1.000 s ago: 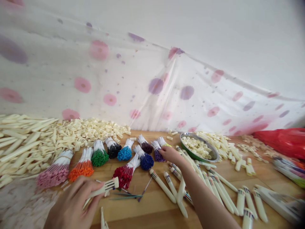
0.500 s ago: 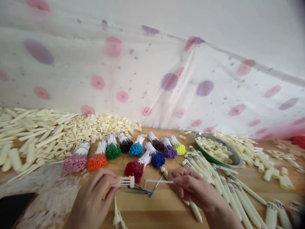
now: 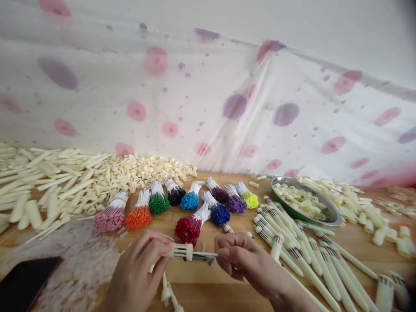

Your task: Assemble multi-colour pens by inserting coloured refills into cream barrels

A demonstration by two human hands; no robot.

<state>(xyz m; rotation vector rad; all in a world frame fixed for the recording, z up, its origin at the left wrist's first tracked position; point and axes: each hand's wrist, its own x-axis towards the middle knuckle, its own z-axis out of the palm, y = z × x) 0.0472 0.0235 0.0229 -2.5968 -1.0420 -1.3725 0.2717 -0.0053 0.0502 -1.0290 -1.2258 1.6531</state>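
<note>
My left hand (image 3: 138,266) pinches a cream slotted pen barrel piece (image 3: 184,251) between thumb and fingers, its collar facing right. In my right hand (image 3: 243,262), thumb and fingertips grip the outer end of a thin white pen refill (image 3: 205,255). The refill lies level, with its left end at the collar of the slotted piece; how far it goes in I cannot tell. Behind my fingers a bundle of red-tipped refills (image 3: 188,229) lies on the wooden table (image 3: 208,288). Below my left hand are small cream pointed parts (image 3: 166,291).
Bundles of coloured refills, such as orange (image 3: 138,219) and purple (image 3: 236,203), stand in a row. Cream parts (image 3: 61,177) heap at left. Multicolour pens (image 3: 312,268) and a metal bowl (image 3: 336,221) of slotted parts are right. A phone (image 3: 27,279) lies near clear plastic bits (image 3: 78,260).
My hands have come closer together, and the white refill now meets the collar of the slotted piece. Before, it was apart from it. The view has shifted slightly.
</note>
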